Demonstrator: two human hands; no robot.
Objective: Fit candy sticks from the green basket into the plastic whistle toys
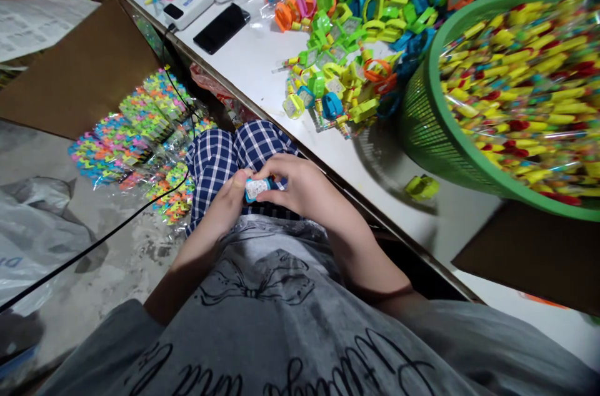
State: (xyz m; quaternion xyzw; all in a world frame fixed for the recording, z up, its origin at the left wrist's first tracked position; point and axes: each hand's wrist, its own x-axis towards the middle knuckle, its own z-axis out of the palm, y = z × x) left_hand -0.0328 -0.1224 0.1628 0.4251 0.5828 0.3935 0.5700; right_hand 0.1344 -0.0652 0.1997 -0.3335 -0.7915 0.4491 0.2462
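Over my lap, both hands grip one small blue toy watch (257,188) with a pale printed face. My left hand (233,196) is closed on its left end, the thumb at the edge of the face. From the other side my right hand (293,182) pinches it between thumb and fingers. The watch's strap is mostly hidden by my fingers. On the white table (262,80) beside me lies a pile of similar toy watches (337,80) in green, yellow, orange and blue, some with thin candy-filled tubes.
A green basket (422,115) full of yellow-and-red wrapped sticks stands on the right. A black phone (222,28) and a white power bank (189,5) lie near the table edge. Bagged colourful pieces (135,127), a cardboard box (89,65) and a black cable (117,228) are at left.
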